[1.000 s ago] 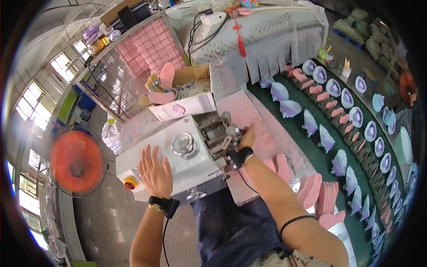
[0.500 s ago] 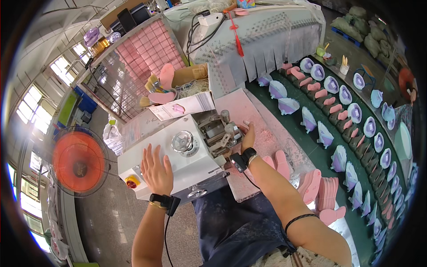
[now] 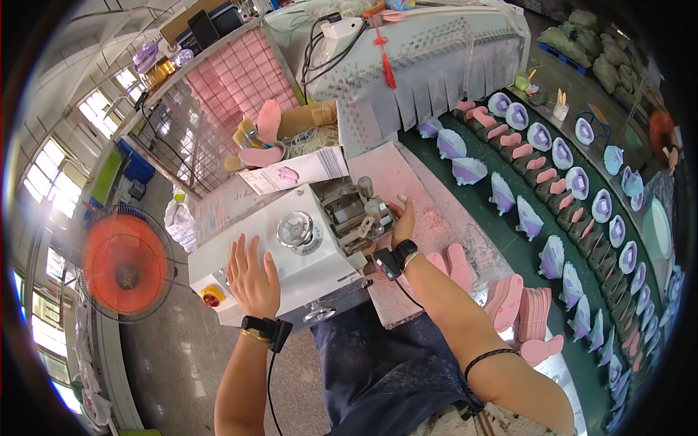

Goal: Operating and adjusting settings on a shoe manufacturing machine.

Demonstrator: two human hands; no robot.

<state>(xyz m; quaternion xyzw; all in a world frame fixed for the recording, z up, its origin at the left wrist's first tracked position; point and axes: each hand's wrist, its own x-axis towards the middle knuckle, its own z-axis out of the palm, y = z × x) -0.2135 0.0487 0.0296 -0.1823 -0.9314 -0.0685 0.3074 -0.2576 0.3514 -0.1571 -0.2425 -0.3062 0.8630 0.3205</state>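
Observation:
My left hand (image 3: 253, 282) lies flat on the white top of a bench machine (image 3: 320, 258), fingers stretched out and holding nothing. A silver round knob (image 3: 295, 229) rises just right of it, and a red-and-yellow switch (image 3: 212, 296) is at the machine's left end. At the right end, my right hand (image 3: 404, 227) rests against the metal roller mechanism (image 3: 350, 212). Its visible fingers are stretched out, with some of the thumb side hidden by the metal parts. Pink dust covers the board (image 3: 392, 291) beneath that hand.
Pink insoles (image 3: 534, 312) are stacked by my right forearm. A green conveyor (image 3: 487, 214) carries rows of purple-white shoe uppers and pink insoles on dark shapes. Behind the machine stands a cardboard box (image 3: 309, 120) with brushes and string. An orange fan (image 3: 125, 263) is at left.

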